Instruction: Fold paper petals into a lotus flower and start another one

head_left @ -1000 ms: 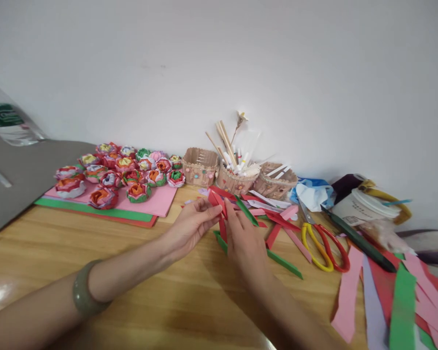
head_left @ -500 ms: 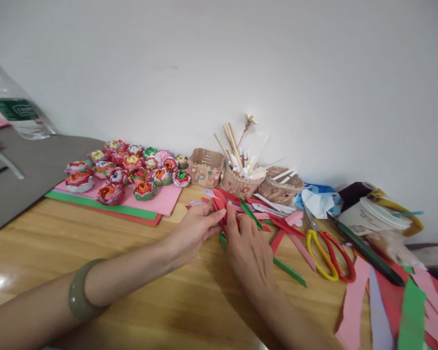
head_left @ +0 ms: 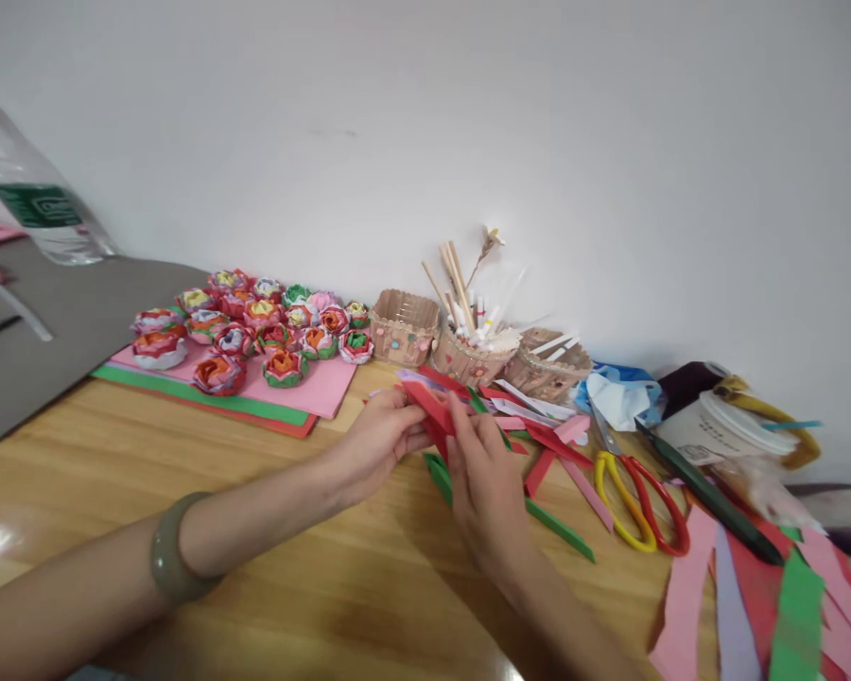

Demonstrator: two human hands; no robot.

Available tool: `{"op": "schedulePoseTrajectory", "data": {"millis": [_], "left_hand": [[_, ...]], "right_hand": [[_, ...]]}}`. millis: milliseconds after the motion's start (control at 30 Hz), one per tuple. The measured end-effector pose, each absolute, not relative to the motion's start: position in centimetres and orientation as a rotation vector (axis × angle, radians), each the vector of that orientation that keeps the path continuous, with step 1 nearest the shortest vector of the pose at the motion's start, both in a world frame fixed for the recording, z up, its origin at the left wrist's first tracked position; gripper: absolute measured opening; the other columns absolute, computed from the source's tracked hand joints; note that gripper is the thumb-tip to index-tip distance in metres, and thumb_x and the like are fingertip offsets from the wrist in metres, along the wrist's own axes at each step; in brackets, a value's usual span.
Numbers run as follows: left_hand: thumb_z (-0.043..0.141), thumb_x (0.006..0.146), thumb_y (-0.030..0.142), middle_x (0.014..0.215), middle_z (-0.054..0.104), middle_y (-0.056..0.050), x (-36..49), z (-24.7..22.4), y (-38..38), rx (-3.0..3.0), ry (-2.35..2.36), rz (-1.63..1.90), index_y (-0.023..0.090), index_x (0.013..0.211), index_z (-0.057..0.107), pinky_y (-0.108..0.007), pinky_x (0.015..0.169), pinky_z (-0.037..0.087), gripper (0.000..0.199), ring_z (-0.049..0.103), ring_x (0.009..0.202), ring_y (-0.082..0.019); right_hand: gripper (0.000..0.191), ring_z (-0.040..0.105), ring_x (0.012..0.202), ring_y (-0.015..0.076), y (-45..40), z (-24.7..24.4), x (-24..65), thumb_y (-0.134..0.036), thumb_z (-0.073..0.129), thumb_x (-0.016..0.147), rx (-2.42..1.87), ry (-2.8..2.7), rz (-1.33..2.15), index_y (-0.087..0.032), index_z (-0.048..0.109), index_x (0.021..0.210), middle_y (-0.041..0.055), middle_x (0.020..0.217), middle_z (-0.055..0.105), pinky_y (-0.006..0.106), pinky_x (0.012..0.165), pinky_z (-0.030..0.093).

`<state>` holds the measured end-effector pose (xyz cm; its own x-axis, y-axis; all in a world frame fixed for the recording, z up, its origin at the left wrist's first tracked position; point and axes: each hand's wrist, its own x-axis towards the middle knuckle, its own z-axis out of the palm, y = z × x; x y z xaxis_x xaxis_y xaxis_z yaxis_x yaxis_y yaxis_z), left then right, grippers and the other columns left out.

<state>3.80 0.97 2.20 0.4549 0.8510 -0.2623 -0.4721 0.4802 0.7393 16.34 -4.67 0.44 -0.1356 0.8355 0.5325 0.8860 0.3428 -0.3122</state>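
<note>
A folded red paper strip (head_left: 429,405) is held between my two hands above the wooden table. My left hand (head_left: 379,440) pinches its left side, thumb on top. My right hand (head_left: 488,473) grips the right side, with the fingers hiding part of the strip. Green paper strips (head_left: 559,532) lie under and beside my right hand. Behind it is a loose heap of red, pink, white and green folded strips (head_left: 539,409). Scissors (head_left: 638,501) with yellow and red handles rest to the right of this heap.
Paper flowers (head_left: 284,367) sit on stacked coloured sheets (head_left: 333,388) at left. Small decorated baskets (head_left: 404,331) line the wall. A dark green cutter-like tool (head_left: 716,497), a white tub (head_left: 716,426) and cut paper pieces (head_left: 687,586) lie at right. A bottle (head_left: 43,203) stands far left.
The red paper strip has turned and now slants with its flat face showing more. My right hand has rotated slightly and my left hand has shifted a little. The view moved slightly.
</note>
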Motion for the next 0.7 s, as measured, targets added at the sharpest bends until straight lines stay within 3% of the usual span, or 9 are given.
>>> {"op": "schedulePoseTrajectory", "data": {"millis": [200,600,700], "left_hand": [[0.058,0.072,0.003,0.067,0.067,-0.004,3.85,2.29,0.99,0.617,0.644,0.860,0.009,0.069,0.066,-0.021,0.063,0.049,0.010,0.060,0.060,-0.010],[0.066,0.070,0.009,0.078,0.069,-0.003,3.73,2.31,1.14,0.574,0.587,0.956,0.011,0.078,0.067,-0.020,0.068,0.050,0.009,0.062,0.070,-0.009],[0.065,0.070,0.007,0.078,0.069,-0.002,3.75,2.48,1.08,0.551,0.586,0.960,0.012,0.079,0.066,-0.020,0.068,0.050,0.010,0.063,0.069,-0.009]], "right_hand": [[0.040,0.057,0.071,0.0201,-4.42,-0.14,16.35,-0.020,0.031,0.091,-1.745,-1.970,-0.184,-0.015,0.048,0.127,0.0097,0.086,0.057,0.025,0.047,0.040],[0.042,0.059,0.077,0.0207,-4.39,0.12,16.34,-0.023,0.030,0.092,-1.768,-1.964,-0.132,-0.018,0.044,0.131,0.0109,0.096,0.060,0.027,0.050,0.047],[0.042,0.060,0.086,0.0227,-4.28,0.14,16.40,-0.024,0.030,0.092,-1.723,-1.971,-0.084,-0.017,0.043,0.131,0.0129,0.103,0.060,0.031,0.058,0.051]]}}
